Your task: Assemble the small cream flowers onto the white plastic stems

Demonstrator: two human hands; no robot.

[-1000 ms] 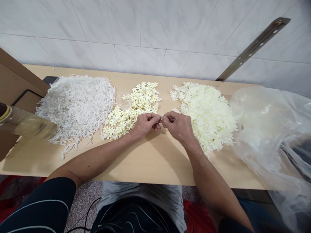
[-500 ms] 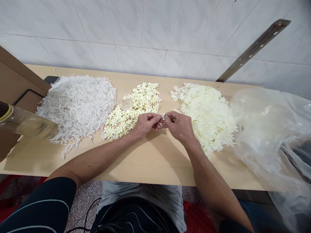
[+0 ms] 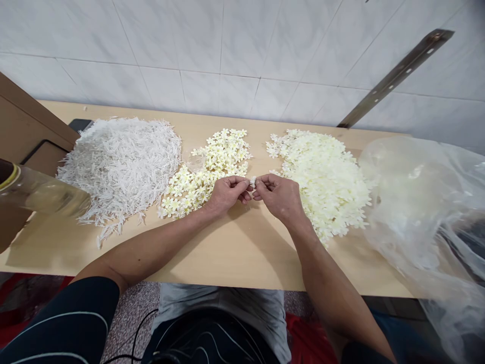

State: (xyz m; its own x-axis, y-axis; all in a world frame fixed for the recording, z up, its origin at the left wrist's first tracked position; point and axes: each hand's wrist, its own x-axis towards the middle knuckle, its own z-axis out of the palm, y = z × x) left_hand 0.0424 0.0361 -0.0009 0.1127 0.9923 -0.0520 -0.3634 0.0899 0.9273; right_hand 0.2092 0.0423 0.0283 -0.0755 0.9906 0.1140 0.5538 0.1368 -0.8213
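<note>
A small whitish artificial flower (image 3: 253,180) is pinched between my two hands, above the middle of the table. My left hand (image 3: 232,193) is closed, thumb and forefinger at the flower's left side. From the other side my right hand (image 3: 278,194) grips it in a like pinch. The fingertips hide much of the piece. Beyond my left hand lies a pile of yellow-centred flowers (image 3: 227,149). To the right of my right hand spreads a bigger heap of pale cream flowers (image 3: 326,177). Thin white plastic stems (image 3: 125,162) are heaped at the left.
A clear jar (image 3: 49,194) with a yellow-rimmed top juts in at the left, beside a brown box (image 3: 26,121). Crumpled clear plastic bags (image 3: 409,192) cover the table's right end. A metal bracket (image 3: 394,76) leans against the tiled wall (image 3: 200,35).
Both hands stay in almost the same place. The fingertips have shifted slightly around the flower, which shows a little differently between them.
</note>
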